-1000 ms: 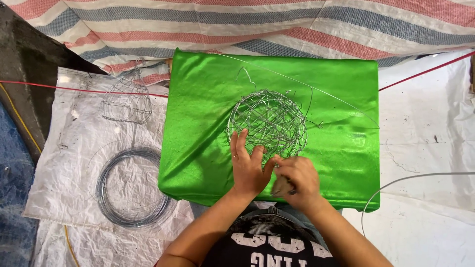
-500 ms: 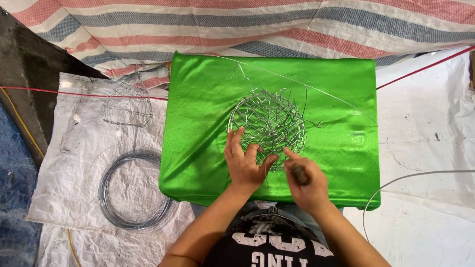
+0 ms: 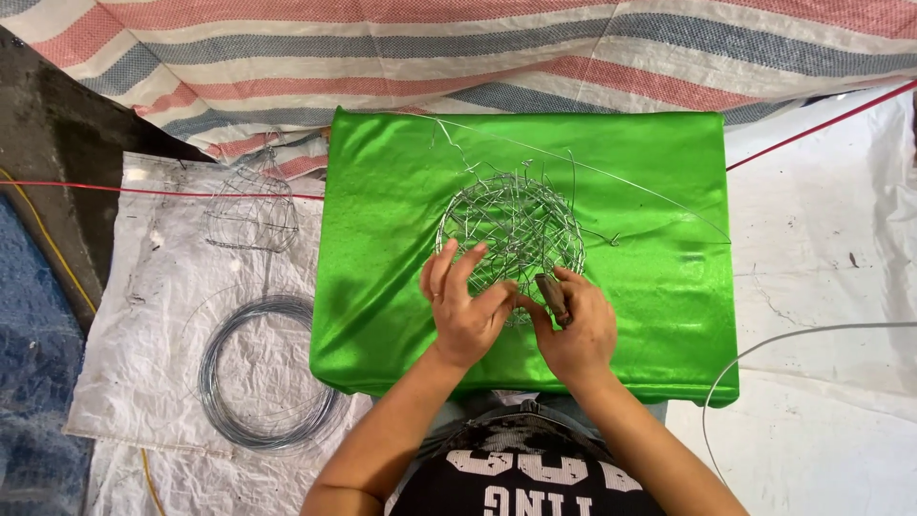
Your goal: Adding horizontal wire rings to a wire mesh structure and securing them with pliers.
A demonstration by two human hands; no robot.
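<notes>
The desk (image 3: 669, 315), draped in slick green cloth, carries a wire ball (image 3: 511, 229) near its middle. The ball could skid or roll on that cloth if it is pushed from one side, since only the near edge is steadied. To the desk's left, on a white sheet (image 3: 124, 382), lie a wire coil (image 3: 263, 373) and a second, fainter wire cage (image 3: 250, 212); both are well apart from the ball and at no risk.

From the ball a long loose strand (image 3: 611, 182) runs toward the desk's far right corner. It could whip or snag when the ball is turned, and the cut ends sticking out of the weave could prick a finger.

The left hand (image 3: 465, 308) rests on the ball's near side, fingers spread and laid against the wires, not closed round them. The right hand (image 3: 573, 325) has its grip clamped on a small dark tool (image 3: 552, 296), whose tip meets the ball's near edge; a slip there would drive it toward the left thumb, which lies just beside it.

Hard to make out: the tool's working end, hidden among wires and fingers, so its kind stays uncertain. Which strand it touches cannot be told. The ball's near rim is covered by both hands.
</notes>
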